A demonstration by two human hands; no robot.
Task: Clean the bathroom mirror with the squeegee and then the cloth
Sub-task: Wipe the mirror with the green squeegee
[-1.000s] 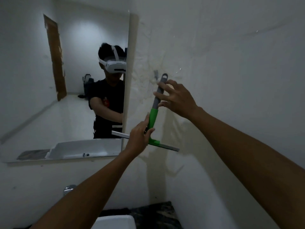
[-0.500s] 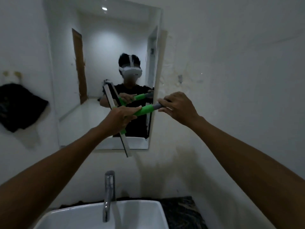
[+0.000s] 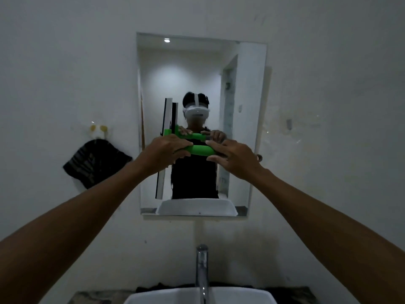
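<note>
The rectangular mirror (image 3: 241, 128) hangs on the white wall straight ahead. I hold the squeegee (image 3: 200, 150) in front of it with both hands. Its green handle lies level and its long blade stands upright at the left part of the glass. My left hand (image 3: 166, 148) grips the handle near the blade. My right hand (image 3: 232, 156) holds the handle's right end with the fingertips. A dark cloth (image 3: 96, 163) hangs from a wall hook left of the mirror.
A white basin (image 3: 153, 298) with a chrome tap (image 3: 202, 270) sits below the mirror on a dark counter (image 3: 291, 294). A small hook (image 3: 289, 123) is stuck on the wall right of the mirror. The glass reflects the person and the squeegee.
The view has swung left to face the mirror squarely. The squeegee came off the wall hook at the right and now sits before the glass, handle level, blade upright.
</note>
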